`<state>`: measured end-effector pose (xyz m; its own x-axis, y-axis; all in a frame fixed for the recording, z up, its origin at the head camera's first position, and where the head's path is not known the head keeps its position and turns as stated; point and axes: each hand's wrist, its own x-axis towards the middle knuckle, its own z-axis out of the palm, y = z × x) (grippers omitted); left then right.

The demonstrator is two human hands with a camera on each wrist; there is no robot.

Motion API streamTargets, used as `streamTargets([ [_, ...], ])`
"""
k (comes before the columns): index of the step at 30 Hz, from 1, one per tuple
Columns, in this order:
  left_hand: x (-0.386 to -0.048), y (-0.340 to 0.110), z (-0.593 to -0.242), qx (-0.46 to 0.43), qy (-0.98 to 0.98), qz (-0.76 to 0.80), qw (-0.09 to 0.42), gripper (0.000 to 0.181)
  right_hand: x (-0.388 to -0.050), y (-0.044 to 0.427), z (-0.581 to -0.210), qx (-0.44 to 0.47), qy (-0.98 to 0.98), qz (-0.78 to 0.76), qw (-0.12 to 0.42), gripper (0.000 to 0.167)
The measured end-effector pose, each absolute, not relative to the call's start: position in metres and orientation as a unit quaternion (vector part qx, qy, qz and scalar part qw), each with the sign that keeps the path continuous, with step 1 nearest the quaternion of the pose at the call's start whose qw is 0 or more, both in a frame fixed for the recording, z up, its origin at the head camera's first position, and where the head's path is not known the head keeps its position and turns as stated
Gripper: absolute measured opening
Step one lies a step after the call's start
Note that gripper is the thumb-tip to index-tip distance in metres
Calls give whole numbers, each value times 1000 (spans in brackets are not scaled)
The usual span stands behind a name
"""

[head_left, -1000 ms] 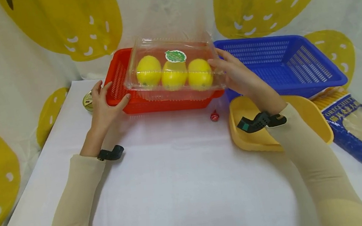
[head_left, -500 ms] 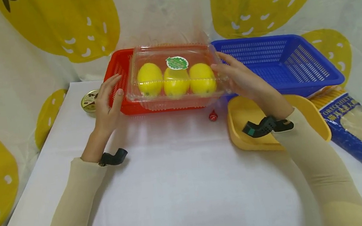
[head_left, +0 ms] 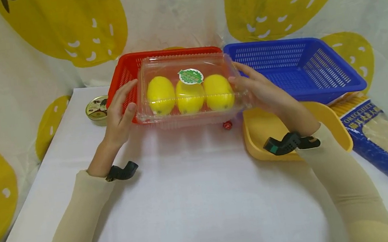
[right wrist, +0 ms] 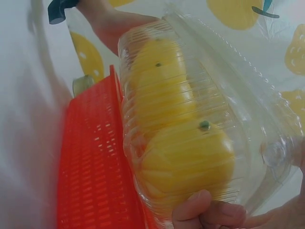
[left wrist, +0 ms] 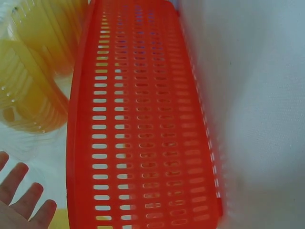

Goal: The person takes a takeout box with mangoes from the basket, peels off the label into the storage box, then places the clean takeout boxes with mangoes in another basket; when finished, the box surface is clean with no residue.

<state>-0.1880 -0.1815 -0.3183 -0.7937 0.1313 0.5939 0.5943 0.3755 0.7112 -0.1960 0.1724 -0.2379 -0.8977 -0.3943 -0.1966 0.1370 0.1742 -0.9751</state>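
A clear plastic clamshell box (head_left: 163, 66) with a green and white label holds three yellow lemons (head_left: 161, 95). It hangs in front of and partly over the red basket (head_left: 125, 71). My right hand (head_left: 265, 91) grips the box's right end; in the right wrist view its fingertips (right wrist: 193, 210) press on the underside. Close to the box's left end is my left hand (head_left: 117, 121), its fingers extended. The left wrist view has these fingers (left wrist: 31, 200) spread, apart from the box's ridged bottom.
At right stand a blue basket (head_left: 339, 88) and a yellow tub (head_left: 337, 133), with a blue pasta bag (head_left: 384, 140) beyond. A round tin (head_left: 97, 109) lies left of the red basket. A small red wrapped candy (head_left: 227, 125) lies below the box's right part.
The clamshell box has come down and towards me, off the red basket's middle. My left hand has left the basket's rim and moved right, towards the box's left end.
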Motion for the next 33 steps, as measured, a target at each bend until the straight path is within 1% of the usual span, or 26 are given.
streamTargets([
  [5, -187, -184, -319, -245, -788, -523, 212, 88, -190, 175, -241, -99, 734, -640, 204, 67],
  [11, -183, -185, -317, -253, -784, -536, 185, 85, -182, 182, -245, -112, 731, -645, 193, 64],
  [20, -172, -190, -316, -276, -688, -656, 145, 81, -163, 184, -249, -110, 739, -633, 201, 67],
  [26, -167, -197, -322, -318, -626, -706, 90, 83, -153, 182, -252, -116, 734, -640, 195, 65],
  [33, -162, -203, -323, -336, -615, -713, 15, 94, -140, 180, -254, -126, 749, -623, 186, 65],
])
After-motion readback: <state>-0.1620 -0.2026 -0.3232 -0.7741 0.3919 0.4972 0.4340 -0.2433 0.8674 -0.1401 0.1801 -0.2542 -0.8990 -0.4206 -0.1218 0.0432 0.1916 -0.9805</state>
